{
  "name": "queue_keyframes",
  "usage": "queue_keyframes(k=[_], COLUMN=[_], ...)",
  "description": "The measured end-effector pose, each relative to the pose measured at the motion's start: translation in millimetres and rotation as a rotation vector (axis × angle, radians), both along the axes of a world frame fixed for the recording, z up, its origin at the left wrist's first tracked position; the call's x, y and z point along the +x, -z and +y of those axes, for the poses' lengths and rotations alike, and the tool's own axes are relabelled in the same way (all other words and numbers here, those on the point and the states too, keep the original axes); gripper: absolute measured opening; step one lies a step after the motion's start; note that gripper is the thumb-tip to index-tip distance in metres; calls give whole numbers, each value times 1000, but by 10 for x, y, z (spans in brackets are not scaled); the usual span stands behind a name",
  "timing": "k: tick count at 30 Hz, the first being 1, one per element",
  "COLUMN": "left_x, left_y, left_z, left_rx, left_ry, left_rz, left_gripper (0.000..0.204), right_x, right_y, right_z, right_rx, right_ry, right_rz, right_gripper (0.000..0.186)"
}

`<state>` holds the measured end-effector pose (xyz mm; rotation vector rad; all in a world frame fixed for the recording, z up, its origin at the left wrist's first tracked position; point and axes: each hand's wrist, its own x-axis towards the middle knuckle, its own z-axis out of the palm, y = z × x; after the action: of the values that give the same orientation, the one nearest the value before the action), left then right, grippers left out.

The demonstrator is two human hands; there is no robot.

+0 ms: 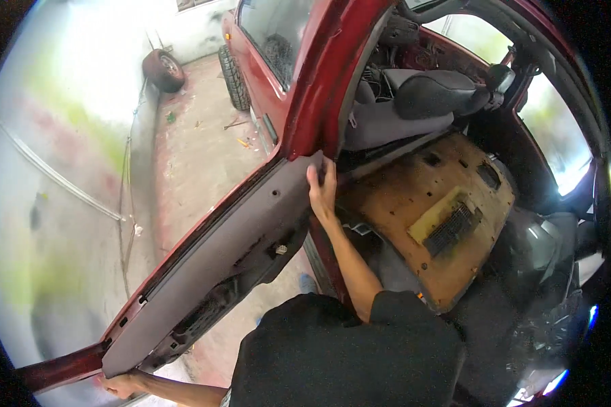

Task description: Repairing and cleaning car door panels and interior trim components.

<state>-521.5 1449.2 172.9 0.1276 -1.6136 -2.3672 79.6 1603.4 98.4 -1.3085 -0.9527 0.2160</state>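
A long grey door trim panel (214,220) lies along the inner side of an open red car door (251,180), running from the lower left to the upper middle. At the panel's near left end is my left hand (120,384), its fingers curled around the edge and partly hidden. My right hand (324,186) grips the far end beside the red door pillar, thumb on the panel face and fingers at its end edge. Dark stains and several small holes mark the panel's lower part.
Inside the car, a brown stained board (400,197) leans by a grey seat (407,122). Clear plastic sheeting (540,251) covers things on the right. Beyond the door, a loose wheel (163,70) stands against the paint-marked wall (68,163); small tools lie on the concrete floor (197,163).
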Motion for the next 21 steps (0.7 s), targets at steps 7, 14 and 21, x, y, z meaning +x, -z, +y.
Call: queue_keyframes(k=[7,14,21], left_x=[-309,-227,-111], left_y=[134,-55,-86], left_z=[-65,-52,41], left_rx=[86,-51,-42], left_ry=[-15,-58,-89], left_rz=[31,32,54], left_gripper=[24,29,22], right_x=[-189,-143,-304], right_y=[134,72,-48], right_z=[462,467,456], right_rx=[182,211,231], right_ry=[292,302,359], right_rz=[321,424,278], right_gripper=[43,37,34])
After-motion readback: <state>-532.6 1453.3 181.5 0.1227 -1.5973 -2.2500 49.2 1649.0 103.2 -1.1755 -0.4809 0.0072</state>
